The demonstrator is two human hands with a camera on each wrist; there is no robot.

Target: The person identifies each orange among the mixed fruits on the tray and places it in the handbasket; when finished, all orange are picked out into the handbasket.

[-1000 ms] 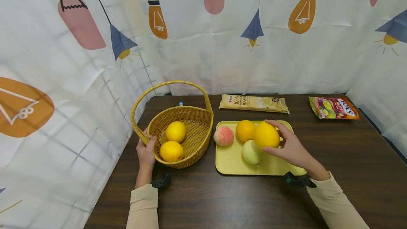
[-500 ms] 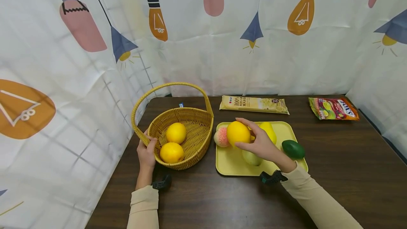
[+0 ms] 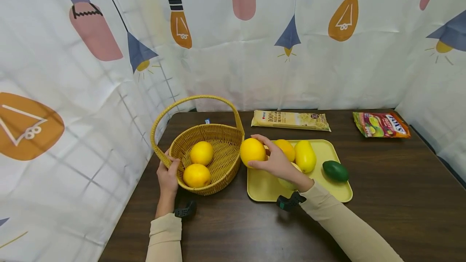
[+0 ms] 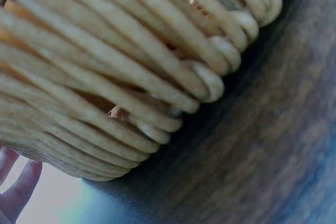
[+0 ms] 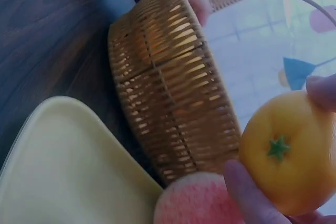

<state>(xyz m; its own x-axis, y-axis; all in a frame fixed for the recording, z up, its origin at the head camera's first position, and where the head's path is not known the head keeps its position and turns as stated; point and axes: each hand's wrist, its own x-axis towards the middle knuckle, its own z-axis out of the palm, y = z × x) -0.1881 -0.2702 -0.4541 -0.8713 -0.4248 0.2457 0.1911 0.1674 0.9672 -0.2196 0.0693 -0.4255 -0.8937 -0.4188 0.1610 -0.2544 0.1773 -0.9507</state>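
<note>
My right hand (image 3: pixel 278 165) holds an orange (image 3: pixel 252 152) between thumb and fingers, just beyond the basket's right rim. A green star-shaped stem mark shows on the orange (image 5: pixel 286 156) in the right wrist view. My left hand (image 3: pixel 168 177) grips the left side of the yellow wicker basket (image 3: pixel 223 161), by the foot of its tall handle. Two yellow-orange fruits (image 3: pixel 202 153) lie inside it. Below the held orange, a pink peach (image 5: pixel 194 203) shows in the right wrist view; the right hand and orange hide it in the head view.
A yellow tray (image 3: pixel 260 191) bears another orange (image 3: pixel 285 148), a yellow pear-shaped fruit (image 3: pixel 306 157), a partly hidden pale green fruit (image 3: pixel 287 184) and a dark green avocado-like fruit (image 3: pixel 335 171). Behind lie a noodle packet (image 3: pixel 291 120) and a candy bag (image 3: pixel 381 125).
My right hand has carried the orange left across the tray to the basket's edge, uncovering the yellow and dark green fruits. The left hand keeps its hold on the basket.
</note>
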